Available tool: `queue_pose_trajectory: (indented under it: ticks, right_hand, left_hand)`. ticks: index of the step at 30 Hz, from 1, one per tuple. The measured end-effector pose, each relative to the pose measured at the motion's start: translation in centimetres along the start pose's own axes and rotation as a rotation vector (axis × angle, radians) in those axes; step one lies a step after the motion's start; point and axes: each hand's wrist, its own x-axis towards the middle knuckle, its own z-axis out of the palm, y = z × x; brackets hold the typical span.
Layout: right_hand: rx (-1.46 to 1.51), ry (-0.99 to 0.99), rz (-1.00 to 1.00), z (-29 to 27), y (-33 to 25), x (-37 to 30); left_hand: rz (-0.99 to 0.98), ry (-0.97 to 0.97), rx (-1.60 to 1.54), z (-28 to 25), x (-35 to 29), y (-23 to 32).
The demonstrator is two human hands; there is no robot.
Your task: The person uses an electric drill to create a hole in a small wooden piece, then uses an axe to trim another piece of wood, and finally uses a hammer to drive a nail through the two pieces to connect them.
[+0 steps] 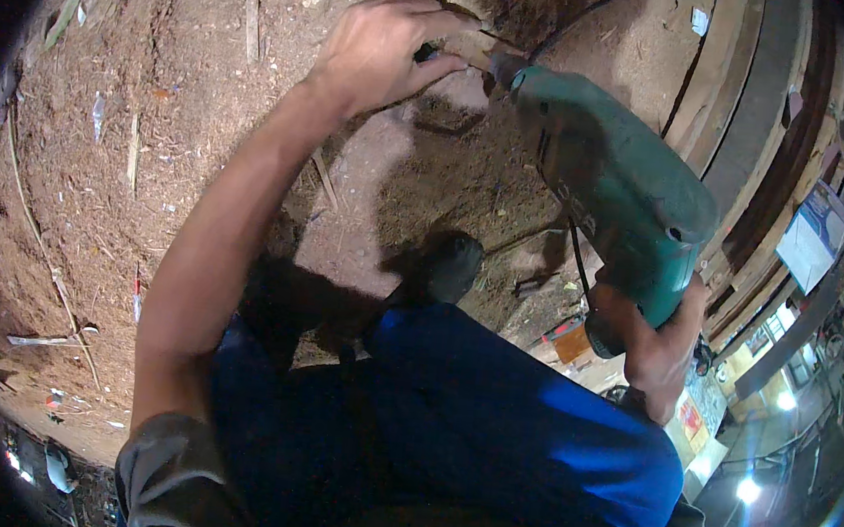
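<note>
A green power drill (616, 165) lies across the upper middle, its narrow front end pointing up and left. My right hand (660, 355) is closed around its handle, at the lower right of the tool. At the drill's front end, my left hand (385, 50) reaches in with thumb and fingers bent together. Its fingertips meet right beside the drill's tip. Whatever lies between them is too small and shaded to make out. My knees in blue trousers (519, 413) are bent below the drill, and a dark shoe (450, 266) shows beyond them.
Brown ground strewn with shavings and scraps (182, 142) spreads to the left. Long wooden boards (728, 90) run down the right side, with a blue-and-white box (814, 236) by them. A black cable (589, 15) trails at the top. Bright lamps (748, 490) shine at lower right.
</note>
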Motion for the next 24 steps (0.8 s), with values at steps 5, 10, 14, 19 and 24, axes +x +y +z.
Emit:
queue_pose_trajectory:
  ticks: [5,10,14,19,24]
  right_hand:
    - [0.217,-0.012,0.222,-0.5,-1.5,-0.2]
    - [0.009,-0.013,0.039,-0.3,-2.0,0.0]
    - [-0.107,0.036,0.045,-0.4,-2.6,-0.4]
    - [0.027,0.025,0.09,-0.6,-3.1,-0.3]
    - [0.176,0.0,0.086,-0.5,-3.0,-0.2]
  left_hand:
    - [0.041,0.038,-0.014,0.1,0.2,0.0]
    - [0.025,0.074,-0.111,-0.2,0.0,-0.1]
    - [0.023,0.118,-0.081,-0.3,0.1,0.1]
    - [-0.013,0.102,-0.136,-0.4,0.1,0.4]
    - [-0.031,0.114,-0.147,-0.5,0.1,0.6]
